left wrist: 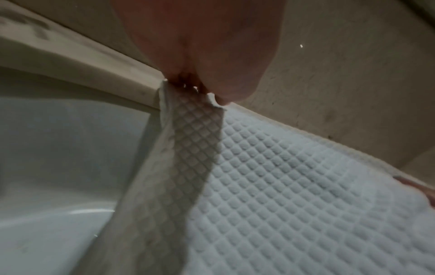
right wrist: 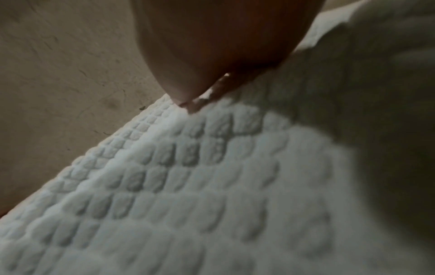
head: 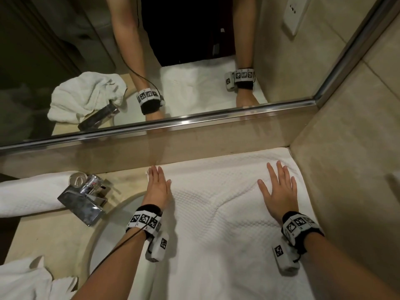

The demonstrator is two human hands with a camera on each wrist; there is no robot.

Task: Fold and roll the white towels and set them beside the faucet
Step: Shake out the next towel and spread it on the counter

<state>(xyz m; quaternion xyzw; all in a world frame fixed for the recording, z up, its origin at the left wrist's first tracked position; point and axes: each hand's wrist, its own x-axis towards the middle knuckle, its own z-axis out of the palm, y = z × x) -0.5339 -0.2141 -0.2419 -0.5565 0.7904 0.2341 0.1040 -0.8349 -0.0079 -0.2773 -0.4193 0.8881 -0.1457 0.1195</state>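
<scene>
A white waffle-textured towel [head: 216, 224] lies spread flat on the counter to the right of the sink, its far edge against the backsplash. My left hand [head: 158, 185] presses flat on the towel's far left corner, fingers straight. My right hand [head: 279, 191] lies flat on the towel's far right part, fingers spread. The left wrist view shows the towel [left wrist: 282, 186] and its left edge by the sink, under my left hand [left wrist: 200, 55]. The right wrist view shows the towel [right wrist: 188, 186] close up beneath my right hand [right wrist: 212, 46]. The chrome faucet [head: 86, 198] stands left of my left hand.
A rolled white towel [head: 28, 195] lies behind the faucet at left. A crumpled white towel [head: 28, 280] sits at the near left corner. The round sink basin [head: 112, 234] is under my left forearm. A mirror [head: 173, 50] rises behind; a tiled wall [head: 346, 169] bounds the right.
</scene>
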